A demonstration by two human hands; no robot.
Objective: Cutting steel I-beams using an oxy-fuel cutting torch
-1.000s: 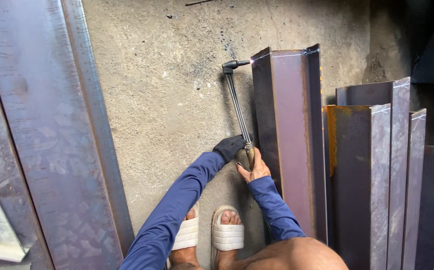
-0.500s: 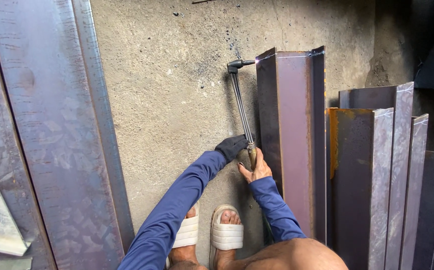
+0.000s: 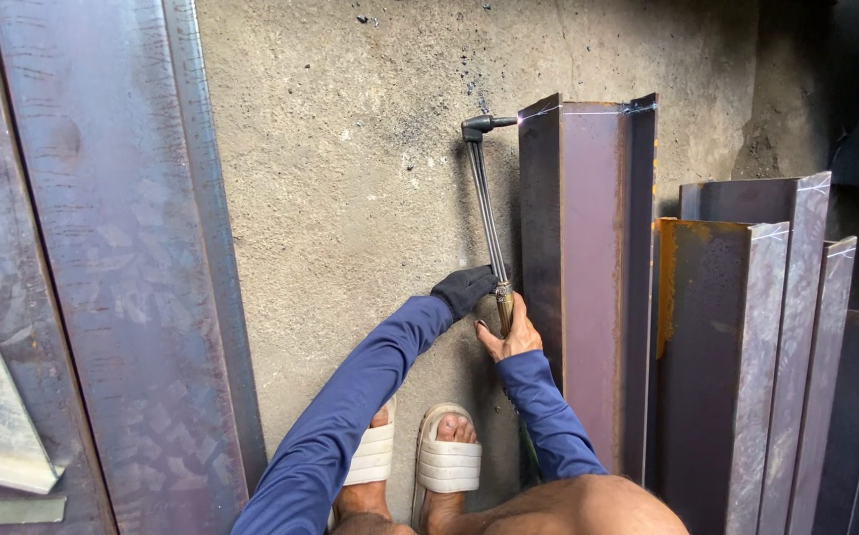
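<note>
I hold a long cutting torch [image 3: 487, 213] with both hands. My left hand [image 3: 463, 288], in a black glove, grips the torch tubes near their lower end. My right hand [image 3: 511, 335], bare, holds the brass handle part just below. The bent torch tip [image 3: 484, 125] points right at the far end of a dark steel channel beam [image 3: 588, 267] lying on the concrete floor, and a small bright flame touches the beam's corner. Both arms wear blue sleeves.
More steel channel beams [image 3: 737, 347] lie side by side to the right. A wide chequered steel plate [image 3: 103, 258] runs along the left. My feet in white sandals [image 3: 446, 463] stand on the concrete floor [image 3: 350, 168] beside the beam.
The view has shifted slightly; the torch tip stays at the beam's far corner, and both hands keep their grip.
</note>
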